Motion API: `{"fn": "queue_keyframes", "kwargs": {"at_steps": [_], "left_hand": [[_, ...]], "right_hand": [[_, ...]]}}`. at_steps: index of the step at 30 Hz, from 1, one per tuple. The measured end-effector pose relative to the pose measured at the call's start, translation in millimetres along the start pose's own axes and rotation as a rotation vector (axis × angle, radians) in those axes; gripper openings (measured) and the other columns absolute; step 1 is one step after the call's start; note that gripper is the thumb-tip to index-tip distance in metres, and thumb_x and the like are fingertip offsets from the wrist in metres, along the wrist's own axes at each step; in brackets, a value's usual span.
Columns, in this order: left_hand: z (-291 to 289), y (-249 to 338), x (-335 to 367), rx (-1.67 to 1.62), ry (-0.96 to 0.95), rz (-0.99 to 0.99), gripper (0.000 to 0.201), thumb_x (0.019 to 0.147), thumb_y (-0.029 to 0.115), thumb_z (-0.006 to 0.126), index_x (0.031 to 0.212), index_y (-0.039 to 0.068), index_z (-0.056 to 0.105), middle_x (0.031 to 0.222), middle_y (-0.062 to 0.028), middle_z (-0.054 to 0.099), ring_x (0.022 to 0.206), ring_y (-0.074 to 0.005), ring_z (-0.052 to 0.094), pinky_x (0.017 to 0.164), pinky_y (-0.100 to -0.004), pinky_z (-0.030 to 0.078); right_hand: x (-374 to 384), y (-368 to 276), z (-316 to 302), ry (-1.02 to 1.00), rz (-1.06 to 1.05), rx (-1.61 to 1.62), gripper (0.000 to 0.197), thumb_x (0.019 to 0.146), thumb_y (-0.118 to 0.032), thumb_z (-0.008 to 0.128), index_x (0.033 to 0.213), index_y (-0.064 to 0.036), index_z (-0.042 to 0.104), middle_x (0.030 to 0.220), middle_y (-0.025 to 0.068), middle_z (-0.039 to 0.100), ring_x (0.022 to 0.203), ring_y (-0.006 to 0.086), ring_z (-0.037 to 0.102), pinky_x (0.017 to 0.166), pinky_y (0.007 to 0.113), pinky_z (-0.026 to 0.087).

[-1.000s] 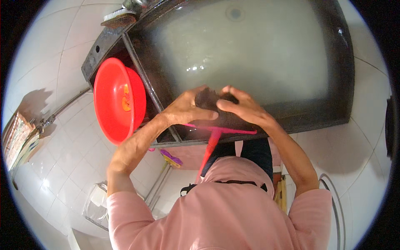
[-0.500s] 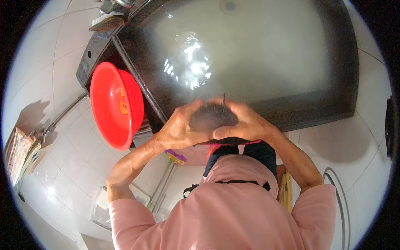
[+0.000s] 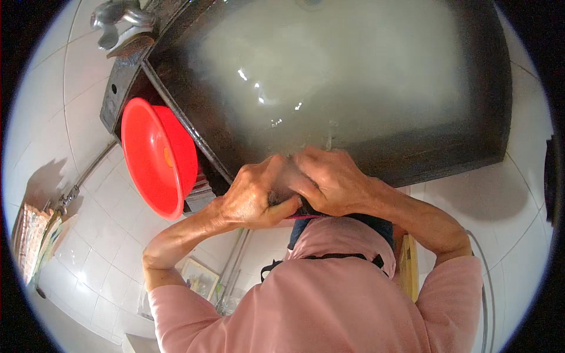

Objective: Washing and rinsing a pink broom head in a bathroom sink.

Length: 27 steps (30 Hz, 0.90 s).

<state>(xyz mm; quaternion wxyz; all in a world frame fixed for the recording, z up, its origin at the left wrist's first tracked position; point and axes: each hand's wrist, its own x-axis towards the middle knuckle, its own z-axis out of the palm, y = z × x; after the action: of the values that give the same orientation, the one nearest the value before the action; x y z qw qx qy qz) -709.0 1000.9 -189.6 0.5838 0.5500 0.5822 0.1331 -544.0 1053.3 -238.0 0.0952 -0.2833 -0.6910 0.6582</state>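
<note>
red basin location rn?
Head view, left side: the red basin stands on edge against the dark sink's left wall, just left of the left hand.

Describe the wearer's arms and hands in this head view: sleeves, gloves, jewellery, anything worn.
Both hands are bare: no gloves, and no rings or watch show. The left hand and right hand lead into bare forearms, lean with raised tendons. Pink sleeves cover only the upper arms, down to about the elbow, and belong to a pink top crossed by a thin black strap.
</note>
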Motion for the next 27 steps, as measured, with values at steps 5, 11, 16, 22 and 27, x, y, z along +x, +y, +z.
{"fn": "queue_keyframes", "kwargs": {"at_steps": [5,11,16,22,27], "left_hand": [[1.4,-6.1,1.9,0.062,-0.039,0.045,0.031,0.061,0.011,0.063,0.082,-0.002,0.044,0.066,-0.018,0.053,0.059,-0.0362,0.054,0.05,-0.0386,0.044],[1.3,-5.0,10.1,0.122,-0.082,0.122,0.03,0.059,0.011,0.06,0.079,-0.005,0.045,0.064,-0.0195,0.048,0.054,-0.0362,0.051,0.047,-0.0399,0.043],[4.0,-9.7,13.1,0.179,-0.113,0.109,0.028,0.06,0.014,0.058,0.076,-0.006,0.046,0.062,-0.0202,0.048,0.051,-0.0371,0.05,0.047,-0.0405,0.043],[3.8,1.7,25.8,0.202,-0.112,-0.157,0.026,0.064,0.014,0.056,0.081,-0.005,0.048,0.07,-0.024,0.054,0.059,-0.041,0.054,0.053,-0.0448,0.044],[7.5,-11.7,15.7,-0.024,-0.021,-0.185,0.07,0.066,0.031,0.07,0.117,-0.002,0.034,0.098,-0.0257,0.052,0.094,-0.0381,0.053,0.078,-0.0401,0.043]], "right_hand": [[1.6,4.3,-0.7,-0.088,-0.048,-0.099,0.027,0.079,-0.023,0.05,0.078,0.0028,0.054,0.068,0.021,0.055,0.059,0.0361,0.055,0.053,0.043,0.045],[3.2,6.7,-4.6,-0.169,-0.013,-0.127,0.028,0.079,-0.021,0.047,0.077,0.0052,0.054,0.069,0.022,0.056,0.06,0.0376,0.056,0.054,0.044,0.046],[3.8,10.6,-4.0,-0.226,0.052,-0.134,0.028,0.079,-0.021,0.046,0.076,0.0056,0.053,0.07,0.0244,0.056,0.063,0.0387,0.056,0.057,0.046,0.045],[8.0,30.4,-0.5,-0.161,0.059,-0.009,0.027,0.08,-0.02,0.043,0.081,0.0044,0.053,0.075,0.025,0.056,0.071,0.0416,0.054,0.064,0.046,0.043],[10.8,45.1,-5.0,-0.143,0.072,0.107,0.028,0.081,-0.021,0.043,0.089,0.0042,0.053,0.081,0.0252,0.055,0.076,0.0413,0.054,0.065,0.043,0.041]]}}
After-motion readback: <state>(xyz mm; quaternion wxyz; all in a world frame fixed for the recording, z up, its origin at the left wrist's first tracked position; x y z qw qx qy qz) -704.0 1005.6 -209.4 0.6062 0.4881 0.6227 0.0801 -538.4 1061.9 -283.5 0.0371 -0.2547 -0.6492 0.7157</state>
